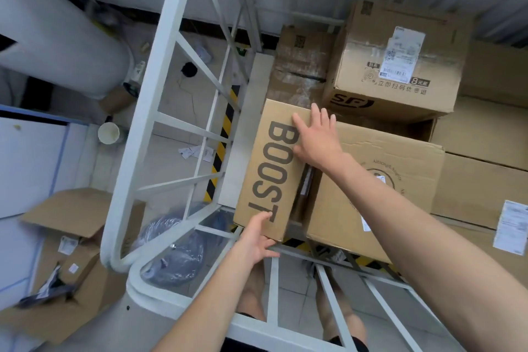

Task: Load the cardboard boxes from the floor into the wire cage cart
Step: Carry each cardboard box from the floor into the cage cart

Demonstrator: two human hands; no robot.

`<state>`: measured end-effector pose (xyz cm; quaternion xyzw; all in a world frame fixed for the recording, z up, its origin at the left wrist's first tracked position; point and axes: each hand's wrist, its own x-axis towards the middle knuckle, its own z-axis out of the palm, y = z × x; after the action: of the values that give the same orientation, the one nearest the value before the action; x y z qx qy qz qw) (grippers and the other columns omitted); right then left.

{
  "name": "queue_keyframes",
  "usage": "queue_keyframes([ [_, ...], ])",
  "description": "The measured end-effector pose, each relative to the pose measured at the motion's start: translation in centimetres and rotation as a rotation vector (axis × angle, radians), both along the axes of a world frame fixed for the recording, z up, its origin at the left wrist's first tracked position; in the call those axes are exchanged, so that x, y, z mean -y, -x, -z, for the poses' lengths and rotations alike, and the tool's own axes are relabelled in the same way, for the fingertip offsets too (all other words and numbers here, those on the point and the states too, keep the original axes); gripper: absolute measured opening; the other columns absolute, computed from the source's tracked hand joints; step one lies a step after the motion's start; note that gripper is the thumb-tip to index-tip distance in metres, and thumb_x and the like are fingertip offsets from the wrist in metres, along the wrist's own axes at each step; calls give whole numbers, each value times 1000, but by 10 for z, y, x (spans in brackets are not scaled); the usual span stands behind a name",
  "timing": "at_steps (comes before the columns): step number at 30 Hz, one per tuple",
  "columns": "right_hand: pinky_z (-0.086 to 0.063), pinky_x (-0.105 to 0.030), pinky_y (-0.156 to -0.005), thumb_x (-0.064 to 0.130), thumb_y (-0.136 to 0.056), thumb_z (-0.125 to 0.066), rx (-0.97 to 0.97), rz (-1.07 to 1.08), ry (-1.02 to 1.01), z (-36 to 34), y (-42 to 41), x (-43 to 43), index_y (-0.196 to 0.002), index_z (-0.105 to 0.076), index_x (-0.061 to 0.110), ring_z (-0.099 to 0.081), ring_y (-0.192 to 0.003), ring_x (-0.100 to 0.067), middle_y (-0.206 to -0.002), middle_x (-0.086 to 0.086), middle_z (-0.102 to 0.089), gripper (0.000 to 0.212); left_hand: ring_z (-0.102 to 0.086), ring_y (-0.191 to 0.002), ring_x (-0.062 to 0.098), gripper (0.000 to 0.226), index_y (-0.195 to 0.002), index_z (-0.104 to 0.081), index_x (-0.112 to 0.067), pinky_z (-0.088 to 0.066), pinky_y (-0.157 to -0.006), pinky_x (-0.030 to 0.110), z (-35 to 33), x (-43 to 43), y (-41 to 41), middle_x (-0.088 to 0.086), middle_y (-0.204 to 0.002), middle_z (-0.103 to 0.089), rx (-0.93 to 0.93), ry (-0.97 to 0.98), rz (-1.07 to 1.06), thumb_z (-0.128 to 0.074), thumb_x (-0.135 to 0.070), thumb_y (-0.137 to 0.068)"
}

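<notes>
Head view: one item in hand, the BOOST box [268,168], a long narrow plain cardboard carton with its printed face up. It lies inside the wire cage cart [160,71] on the left side, between the white side frame and the large brown box [385,180], which it touches along its right edge. Its near end sits just over the near rail. The right hand [317,137] lies flat on the far part of the top face, fingers straight and spread. The left hand [258,240] holds the near end, thumb on the top face by the last letter and fingers curled round the lower edge. Far right, the SF box [400,60] stands on other cartons, beside the taped box [300,66]. Handling, as judged: light, stiff-walled, smooth and somewhat slippery on the broad face, corners liable to crush. Best held at the two short ends, or one palm under the near end and one steadying on top.
</notes>
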<state>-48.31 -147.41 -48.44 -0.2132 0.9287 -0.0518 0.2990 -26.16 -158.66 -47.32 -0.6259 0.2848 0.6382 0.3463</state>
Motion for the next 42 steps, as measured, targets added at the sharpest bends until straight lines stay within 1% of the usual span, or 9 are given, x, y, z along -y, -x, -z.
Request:
queue_keyframes([
  [3,-1,-62,-120,43,-95,-57,-75,-27,-135,-2,-3,-9,-157,-17,17,5,-151,-47,-165,-26,-1,78,-38,-142,39,80,-154,-30,-24,-40,-106,64,-4,-19,-6,21,-158,-33,-10,-14,198,-71,-44,-89],
  [6,-6,-61,-121,43,-96,-55,-116,-94,-167,-1,-11,-21,-159,-12,7,4,-152,-46,-166,-25,1,84,-16,-153,34,108,-162,2,-24,-26,-119,54,-3,-25,0,11,-169,-8,-112,299,523,-75,-36,-88],
  [10,-9,-58,-122,40,-95,-60,-49,-87,-99,2,-17,-24,-161,-5,17,10,-150,-49,-164,-26,11,89,20,-152,35,110,-158,19,-32,-13,-118,65,9,-17,21,10,-166,25,-389,687,1302,-68,-47,-91],
  [14,-8,-58,-121,43,-90,-65,-32,-63,-77,8,-17,-19,-161,-3,25,13,-149,-52,-164,-27,13,96,29,-147,44,126,-150,34,-30,-15,-112,75,35,-5,46,19,-159,37,-606,798,1904,-65,-67,-83],
  [18,-13,-56,-122,41,-89,-67,-53,84,17,14,-16,-17,-159,-18,25,2,-150,-47,-165,-22,-4,86,26,-148,42,136,-144,41,-41,-34,-112,65,59,-1,55,6,-150,53,-714,783,1785,-75,-63,-76],
  [21,-10,-57,-121,41,-88,-67,-49,156,34,16,-25,-9,-158,-21,26,3,-150,-47,-164,-23,-4,85,19,-151,40,138,-145,40,-43,-51,-100,56,60,-6,42,3,-152,52,-734,848,1735,-79,-59,-75],
  [26,-9,-60,-121,42,-87,-68,-74,120,10,16,-40,-4,-160,-11,23,9,-150,-48,-164,-25,5,94,29,-146,44,142,-140,48,-36,-30,-114,65,56,0,37,11,-147,55,-710,831,1854,-74,-65,-75],
  [36,-4,-49,-124,48,-88,-67,44,59,-40,36,-70,-17,-161,-9,22,11,-151,-44,-164,-29,4,97,28,-147,44,137,-143,41,-33,-27,-115,67,65,1,15,13,-141,59,-645,683,1953,-74,-65,-76],
  [42,5,-54,-123,61,-92,-53,1,-61,-142,50,-75,-21,-162,0,22,14,-152,-43,-163,-29,14,96,33,-145,43,134,-145,38,-34,-16,-116,71,70,0,20,13,-144,56,-621,659,1968,-73,-65,-77],
])
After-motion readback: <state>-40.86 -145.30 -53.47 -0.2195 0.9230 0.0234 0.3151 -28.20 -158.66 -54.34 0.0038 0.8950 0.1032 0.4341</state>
